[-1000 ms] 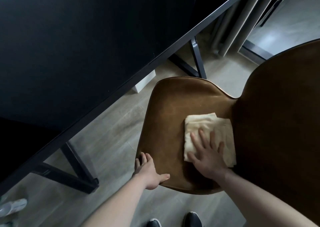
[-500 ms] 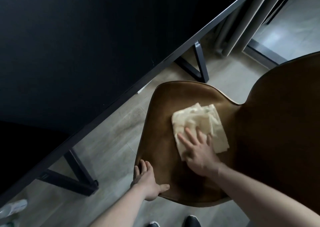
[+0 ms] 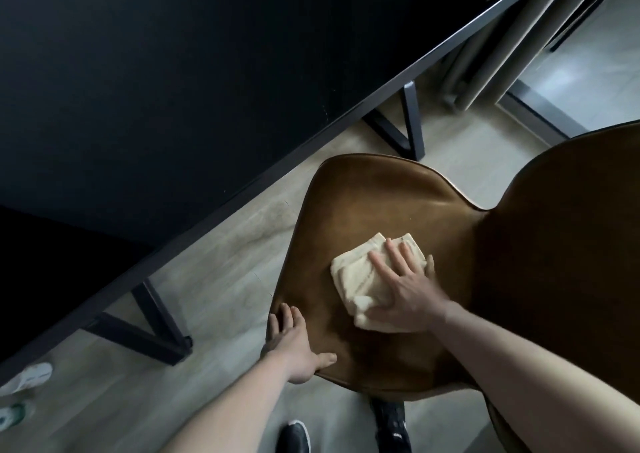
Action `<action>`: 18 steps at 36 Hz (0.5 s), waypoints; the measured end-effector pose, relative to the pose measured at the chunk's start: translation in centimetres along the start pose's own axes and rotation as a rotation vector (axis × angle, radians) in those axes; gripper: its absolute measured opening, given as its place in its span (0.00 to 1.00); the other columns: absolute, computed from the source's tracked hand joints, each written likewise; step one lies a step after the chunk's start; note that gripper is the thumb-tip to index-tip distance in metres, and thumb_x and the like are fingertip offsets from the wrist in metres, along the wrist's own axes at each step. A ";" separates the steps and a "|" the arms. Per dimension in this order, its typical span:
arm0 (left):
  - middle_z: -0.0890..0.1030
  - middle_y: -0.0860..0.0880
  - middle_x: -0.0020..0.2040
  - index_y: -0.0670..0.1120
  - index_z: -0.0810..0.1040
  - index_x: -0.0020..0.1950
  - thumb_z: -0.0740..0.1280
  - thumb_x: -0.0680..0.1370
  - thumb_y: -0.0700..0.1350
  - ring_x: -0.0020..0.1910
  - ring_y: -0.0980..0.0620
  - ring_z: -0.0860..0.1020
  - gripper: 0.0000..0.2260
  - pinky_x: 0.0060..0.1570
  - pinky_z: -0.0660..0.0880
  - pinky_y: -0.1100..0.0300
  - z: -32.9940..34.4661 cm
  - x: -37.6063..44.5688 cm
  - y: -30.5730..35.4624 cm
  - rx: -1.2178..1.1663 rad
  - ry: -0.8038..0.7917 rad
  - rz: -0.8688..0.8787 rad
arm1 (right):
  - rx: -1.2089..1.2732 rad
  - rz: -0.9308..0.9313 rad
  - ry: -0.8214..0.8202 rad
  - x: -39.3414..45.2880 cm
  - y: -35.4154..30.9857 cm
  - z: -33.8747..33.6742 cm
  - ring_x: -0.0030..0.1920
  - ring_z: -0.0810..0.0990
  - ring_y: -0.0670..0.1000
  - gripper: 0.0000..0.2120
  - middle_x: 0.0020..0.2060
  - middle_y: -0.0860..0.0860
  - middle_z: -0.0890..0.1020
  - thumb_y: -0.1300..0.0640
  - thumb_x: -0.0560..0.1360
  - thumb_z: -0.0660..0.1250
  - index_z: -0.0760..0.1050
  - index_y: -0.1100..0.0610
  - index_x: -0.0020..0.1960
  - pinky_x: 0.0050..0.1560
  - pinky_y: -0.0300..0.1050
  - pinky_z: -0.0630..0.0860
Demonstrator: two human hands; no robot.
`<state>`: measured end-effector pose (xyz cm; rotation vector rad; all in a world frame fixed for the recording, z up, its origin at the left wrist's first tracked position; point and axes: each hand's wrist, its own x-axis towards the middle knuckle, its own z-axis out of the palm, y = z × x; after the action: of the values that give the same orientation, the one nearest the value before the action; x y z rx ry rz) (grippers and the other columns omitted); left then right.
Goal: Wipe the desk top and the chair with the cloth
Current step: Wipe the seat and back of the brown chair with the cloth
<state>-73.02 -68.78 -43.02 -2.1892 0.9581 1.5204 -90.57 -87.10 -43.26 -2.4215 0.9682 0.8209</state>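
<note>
A brown leather chair (image 3: 377,203) stands beside the black desk top (image 3: 166,71), its tall backrest rising at the right. A folded cream cloth (image 3: 356,272) lies on the middle of the seat. My right hand (image 3: 405,290) presses flat on the cloth, fingers spread, thumb along its near edge. My left hand (image 3: 294,345) grips the seat's near-left edge, with the fingers curled under the rim and the thumb on top.
Black V-shaped desk legs (image 3: 405,130) stand on the pale wood floor beyond and left of the chair. Curtain folds (image 3: 491,47) hang at the upper right. My black shoes (image 3: 391,425) show below the seat. A white shoe (image 3: 27,380) lies at the far left.
My right hand has slid the cloth back toward me and to the seat's middle, and the cloth is more bunched. My left hand has kept its hold on the seat edge.
</note>
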 end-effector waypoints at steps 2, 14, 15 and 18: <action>0.32 0.45 0.82 0.43 0.34 0.82 0.67 0.76 0.68 0.81 0.39 0.35 0.54 0.79 0.48 0.47 0.0 0.0 0.0 -0.005 -0.012 -0.003 | -0.059 -0.067 0.038 1.7 0.3 -1.0 0.82 0.33 0.61 0.52 0.82 0.54 0.33 0.20 0.71 0.52 0.33 0.43 0.83 0.76 0.73 0.40; 0.29 0.47 0.81 0.45 0.33 0.82 0.68 0.76 0.65 0.80 0.42 0.32 0.53 0.80 0.52 0.45 -0.4 -0.1 0.5 -0.046 -0.046 -0.033 | -0.045 -0.143 0.199 2.6 0.7 -0.7 0.82 0.34 0.60 0.43 0.83 0.53 0.36 0.23 0.78 0.39 0.36 0.45 0.84 0.77 0.68 0.33; 0.29 0.48 0.81 0.45 0.33 0.82 0.68 0.77 0.65 0.80 0.42 0.32 0.53 0.80 0.52 0.45 -0.4 -0.2 0.5 -0.051 -0.046 -0.035 | -0.020 -0.154 0.204 1.6 0.7 0.2 0.82 0.35 0.61 0.44 0.83 0.53 0.37 0.22 0.77 0.42 0.38 0.46 0.85 0.78 0.67 0.32; 0.29 0.48 0.80 0.45 0.33 0.82 0.68 0.77 0.65 0.80 0.42 0.32 0.53 0.80 0.50 0.45 -0.5 -0.4 0.5 -0.061 -0.049 -0.034 | 0.085 -0.156 0.159 -0.8 -0.1 2.8 0.81 0.29 0.60 0.46 0.82 0.50 0.32 0.22 0.77 0.48 0.35 0.43 0.84 0.78 0.64 0.30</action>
<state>-73.08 -69.28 -42.41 -2.1868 0.8662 1.5998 -92.02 -85.10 -44.81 -2.4804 0.8390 0.5289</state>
